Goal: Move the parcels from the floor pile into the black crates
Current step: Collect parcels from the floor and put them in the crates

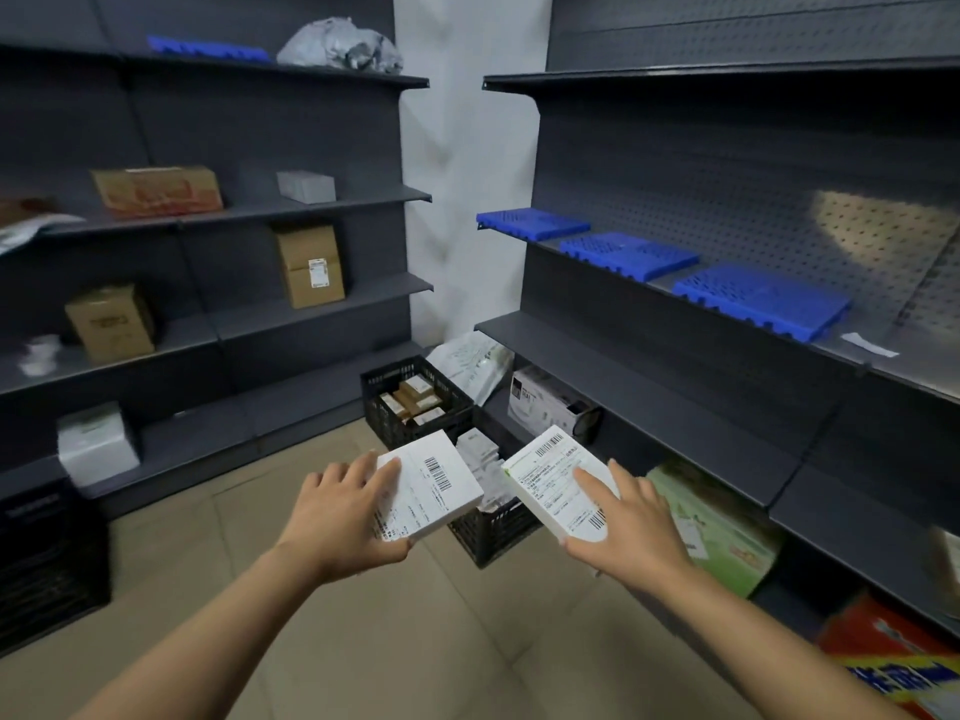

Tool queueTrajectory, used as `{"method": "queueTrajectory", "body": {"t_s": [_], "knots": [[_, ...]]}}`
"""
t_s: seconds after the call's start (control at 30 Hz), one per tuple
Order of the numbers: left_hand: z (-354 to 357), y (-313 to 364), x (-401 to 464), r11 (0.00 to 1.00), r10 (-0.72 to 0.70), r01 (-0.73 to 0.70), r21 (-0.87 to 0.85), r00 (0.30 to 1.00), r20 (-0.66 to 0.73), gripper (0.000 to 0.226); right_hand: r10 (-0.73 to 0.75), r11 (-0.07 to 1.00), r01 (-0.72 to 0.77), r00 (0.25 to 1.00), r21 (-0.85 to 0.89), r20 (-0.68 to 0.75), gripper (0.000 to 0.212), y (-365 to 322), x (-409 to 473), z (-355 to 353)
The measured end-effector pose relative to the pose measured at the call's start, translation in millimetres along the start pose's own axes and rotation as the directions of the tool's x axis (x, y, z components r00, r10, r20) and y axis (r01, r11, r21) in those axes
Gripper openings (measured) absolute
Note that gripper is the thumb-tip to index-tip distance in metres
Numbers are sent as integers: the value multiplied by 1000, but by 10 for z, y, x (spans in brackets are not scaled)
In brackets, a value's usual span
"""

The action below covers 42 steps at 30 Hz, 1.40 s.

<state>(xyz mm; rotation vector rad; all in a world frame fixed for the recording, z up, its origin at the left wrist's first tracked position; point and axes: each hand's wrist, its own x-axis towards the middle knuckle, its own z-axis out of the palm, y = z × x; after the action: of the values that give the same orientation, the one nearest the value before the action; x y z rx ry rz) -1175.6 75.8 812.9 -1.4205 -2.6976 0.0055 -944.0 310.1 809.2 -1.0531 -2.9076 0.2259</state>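
My left hand (343, 517) grips a flat white parcel (434, 491) with a barcode label, thumb on top. My right hand (623, 522) grips a second white parcel (556, 480) with a printed shipping label, thumb across its top. Both parcels hang above the near black crate (488, 532), which holds white packets. A second black crate (384, 413) stands behind it in the corner, holding several small brown boxes.
Dark shelving lines both sides, with cardboard boxes (309, 265) on the left and blue plastic pallets (758, 298) on the right. A white bag (472, 366) leans in the corner. Green (711, 522) and red (893, 662) cartons sit low on the right. Another black crate (47, 563) stands at the left.
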Motion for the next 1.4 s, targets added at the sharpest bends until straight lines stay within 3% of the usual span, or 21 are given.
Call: {"method": "queueTrajectory", "body": {"t_s": [0.27, 0.63, 0.9, 1.2, 1.4], "knots": [[193, -690, 1484, 999, 29, -29, 14, 999, -14, 104, -88, 996, 88, 996, 13, 9, 93, -262, 1714, 106], [565, -1777, 3808, 957, 283, -285, 61, 958, 38, 101, 53, 998, -55, 996, 24, 74, 100, -583, 3584, 393], [1009, -2004, 5267, 922, 371, -383, 57, 917, 149, 104, 197, 972, -212, 971, 101, 137, 100, -361, 4785, 670], [1464, -2159, 6734, 891, 405, -438, 116, 885, 229, 98, 255, 946, -296, 933, 136, 252, 103, 40, 6278, 1117], [1721, -2327, 7635, 844, 484, -529, 84, 820, 306, 100, 305, 928, -350, 909, 125, 283, 106, 145, 6934, 1410]]}}
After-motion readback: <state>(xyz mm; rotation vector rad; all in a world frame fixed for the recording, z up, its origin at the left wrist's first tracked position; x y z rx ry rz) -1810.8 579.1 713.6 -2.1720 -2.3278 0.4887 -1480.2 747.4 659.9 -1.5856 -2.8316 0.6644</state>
